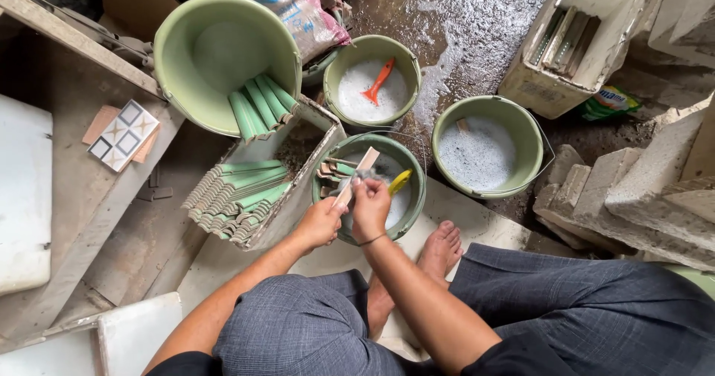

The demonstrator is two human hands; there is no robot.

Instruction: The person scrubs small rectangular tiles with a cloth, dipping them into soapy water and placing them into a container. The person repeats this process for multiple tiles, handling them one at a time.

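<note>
Seated person, seen from above. Largest, the tilted green bucket [223,55] holding cleaned-looking green trim tiles [261,104]; beside it a crate [309,171] stacked with many more tiles [234,193], judged yet to be washed. Three smaller buckets of sudsy water; the nearest bucket [413,197] lies under the hands. The left hand [320,223] is clamped on a narrow pale tile strip [357,171] above that bucket; the right hand [370,206] is closed on a scrubbing pad against it. A yellow brush [399,181] rests inside.

orange brush [378,81] in soapy bucket [334,67]; patterned tile [124,135] on bench.
</note>
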